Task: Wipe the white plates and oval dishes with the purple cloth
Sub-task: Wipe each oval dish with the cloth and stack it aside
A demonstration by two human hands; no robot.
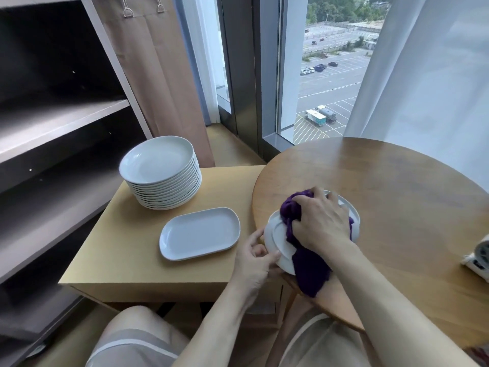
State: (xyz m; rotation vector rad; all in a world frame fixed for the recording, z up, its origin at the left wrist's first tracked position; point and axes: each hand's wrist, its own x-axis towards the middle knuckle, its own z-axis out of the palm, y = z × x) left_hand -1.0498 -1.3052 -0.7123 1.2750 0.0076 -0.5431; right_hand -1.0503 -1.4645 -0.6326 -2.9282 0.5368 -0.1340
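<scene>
The right hand (321, 221) grips the cloth (309, 271), which lies on a plate (277, 239) at the near left edge of the round desk (410, 221). The left hand (254, 263) holds that plate's left rim. Just left of this hand an oval dish (199, 233) lies on a lower desk (119, 247). Behind the dish stands a stack of plates (161, 173). A shelf unit (53, 123) stands far left of both hands.

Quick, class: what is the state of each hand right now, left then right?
Left hand: closed, pinching the rim of the white plate.
Right hand: closed, bunching the purple cloth against that plate.
</scene>
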